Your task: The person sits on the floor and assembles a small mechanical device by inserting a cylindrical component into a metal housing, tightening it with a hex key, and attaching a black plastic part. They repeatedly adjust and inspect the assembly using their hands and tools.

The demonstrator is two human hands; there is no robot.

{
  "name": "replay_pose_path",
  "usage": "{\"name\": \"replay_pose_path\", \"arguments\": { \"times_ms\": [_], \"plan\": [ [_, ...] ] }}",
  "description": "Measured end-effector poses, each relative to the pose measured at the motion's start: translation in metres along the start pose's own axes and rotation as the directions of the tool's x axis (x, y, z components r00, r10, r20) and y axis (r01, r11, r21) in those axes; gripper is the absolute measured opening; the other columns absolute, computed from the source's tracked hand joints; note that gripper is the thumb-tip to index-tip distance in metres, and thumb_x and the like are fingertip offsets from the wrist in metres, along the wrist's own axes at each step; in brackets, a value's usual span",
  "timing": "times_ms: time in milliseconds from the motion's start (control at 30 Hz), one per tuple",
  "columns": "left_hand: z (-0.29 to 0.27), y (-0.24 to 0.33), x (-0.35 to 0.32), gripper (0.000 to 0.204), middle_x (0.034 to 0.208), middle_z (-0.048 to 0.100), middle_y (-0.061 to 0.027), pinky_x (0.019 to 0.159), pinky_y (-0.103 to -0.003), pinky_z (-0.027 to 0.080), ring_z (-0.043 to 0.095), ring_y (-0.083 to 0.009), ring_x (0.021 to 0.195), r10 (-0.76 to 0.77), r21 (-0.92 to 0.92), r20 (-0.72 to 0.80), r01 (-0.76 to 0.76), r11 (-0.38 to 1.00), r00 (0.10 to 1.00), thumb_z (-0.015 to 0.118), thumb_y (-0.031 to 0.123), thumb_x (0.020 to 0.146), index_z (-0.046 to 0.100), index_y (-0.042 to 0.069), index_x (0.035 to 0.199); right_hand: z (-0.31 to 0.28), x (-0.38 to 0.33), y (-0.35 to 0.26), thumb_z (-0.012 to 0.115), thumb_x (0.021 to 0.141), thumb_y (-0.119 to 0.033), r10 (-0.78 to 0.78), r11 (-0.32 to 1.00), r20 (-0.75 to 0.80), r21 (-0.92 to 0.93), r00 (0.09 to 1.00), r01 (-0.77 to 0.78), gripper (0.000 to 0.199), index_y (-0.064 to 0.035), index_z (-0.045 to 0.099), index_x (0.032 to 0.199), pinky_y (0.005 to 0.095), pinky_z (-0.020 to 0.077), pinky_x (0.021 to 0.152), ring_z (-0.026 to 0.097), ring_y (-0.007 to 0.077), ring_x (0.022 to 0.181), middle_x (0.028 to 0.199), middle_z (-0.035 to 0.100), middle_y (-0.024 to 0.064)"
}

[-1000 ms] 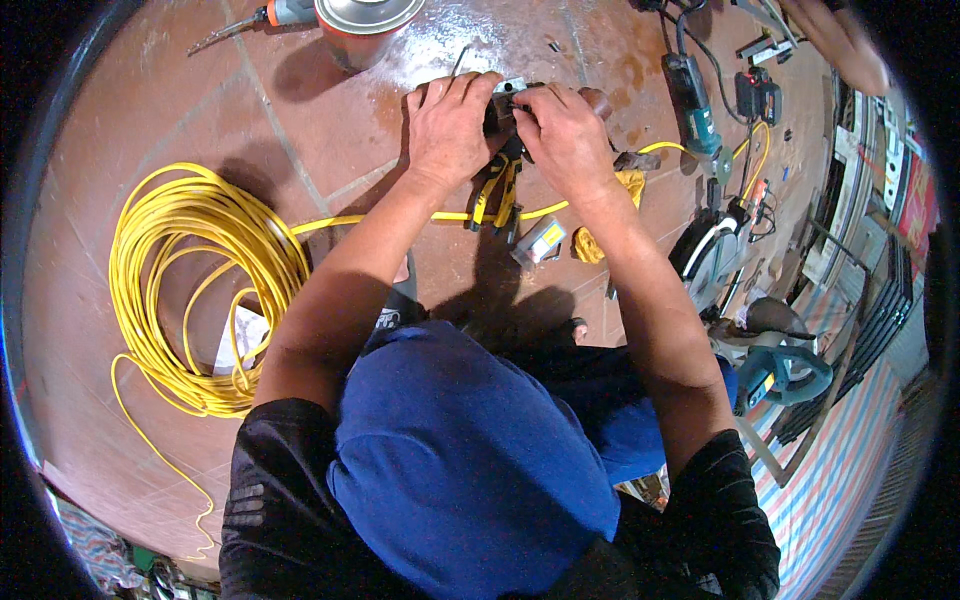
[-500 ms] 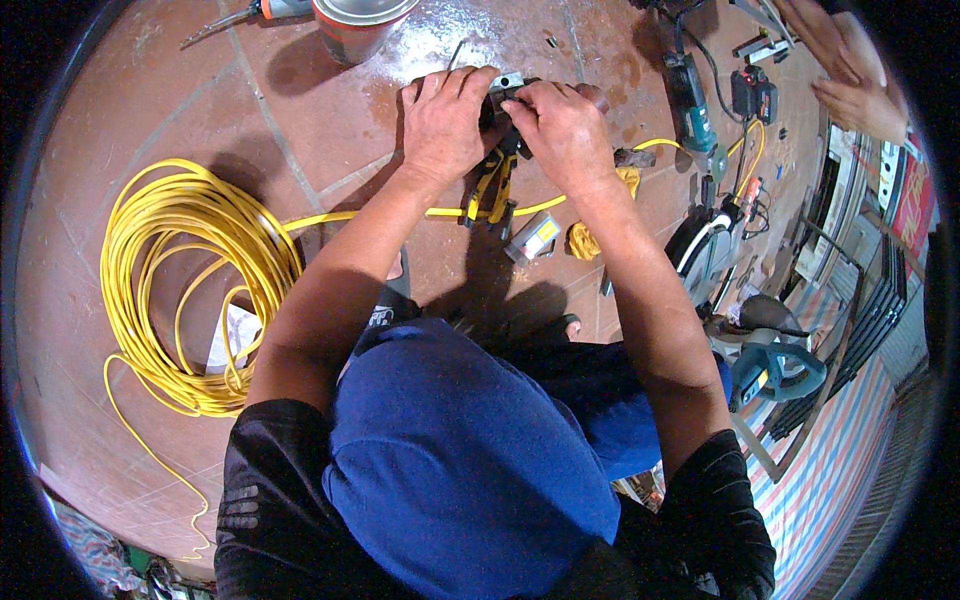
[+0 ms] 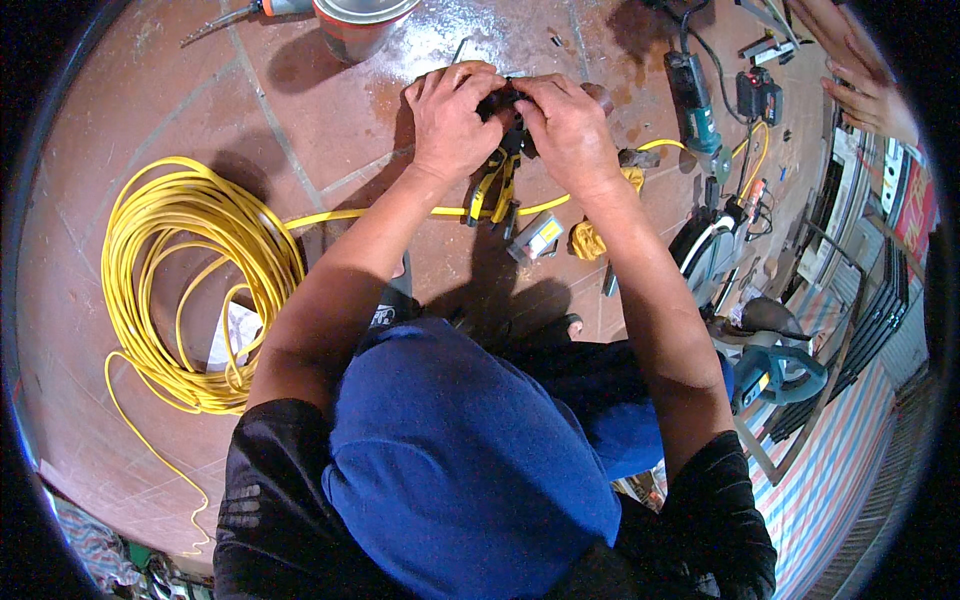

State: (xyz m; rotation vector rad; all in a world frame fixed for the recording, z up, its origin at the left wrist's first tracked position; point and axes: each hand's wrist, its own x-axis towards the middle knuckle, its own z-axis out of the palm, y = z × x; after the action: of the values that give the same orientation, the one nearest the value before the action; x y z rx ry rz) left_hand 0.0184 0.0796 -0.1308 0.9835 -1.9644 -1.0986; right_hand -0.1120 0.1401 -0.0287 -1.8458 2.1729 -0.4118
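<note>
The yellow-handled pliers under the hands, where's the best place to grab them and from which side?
Probably the two handles of the yellow-handled pliers. They point toward the person, splayed apart and uncovered, while the left hand and right hand hide the head. Come from the near side, closing around both handles.

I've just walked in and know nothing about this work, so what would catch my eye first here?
Probably the big yellow cable coil lying on the reddish floor at the left. Next, the left hand and right hand pressed together over a small dark part at top centre, with yellow-handled pliers just beneath them. Power tools crowd the right side.
</note>
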Motion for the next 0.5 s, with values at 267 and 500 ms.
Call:
{"name": "replay_pose_path", "arguments": {
  "times_ms": [267,500],
  "plan": [
    [-0.0005,0.0013,0.0013,0.013,0.114,0.071,0.005,0.097,-0.046,0.036,0.06,-0.0252,0.109,0.006,0.039,0.014,-0.006,0.999,1.0,0.076,0.017,0.074,0.076,0.018,0.087,-0.0018,-0.0009,0.0011,0.072,0.09,-0.017,0.072,0.995,0.019,-0.064,0.997,-0.071,0.017,-0.0021,0.071,0.099,0.0439,0.0545,0.078,0.069,0.0367,0.087,0.094,0.072,0.016],
    [-0.0047,0.0036,-0.0011,0.016,0.118,0.072,0.0023,0.097,-0.044,0.04,0.063,-0.0267,0.109,0.058,0.063,0.009,-0.058,0.996,0.998,0.072,0.012,0.074,0.075,0.015,0.089,-0.001,0.0002,-0.0031,0.072,0.091,-0.025,0.166,0.979,0.044,-0.123,0.985,-0.16,0.023,-0.0021,0.069,0.09,0.0456,0.0543,0.075,0.069,0.0374,0.081,0.086,0.071,0.0183]
  ]
}}
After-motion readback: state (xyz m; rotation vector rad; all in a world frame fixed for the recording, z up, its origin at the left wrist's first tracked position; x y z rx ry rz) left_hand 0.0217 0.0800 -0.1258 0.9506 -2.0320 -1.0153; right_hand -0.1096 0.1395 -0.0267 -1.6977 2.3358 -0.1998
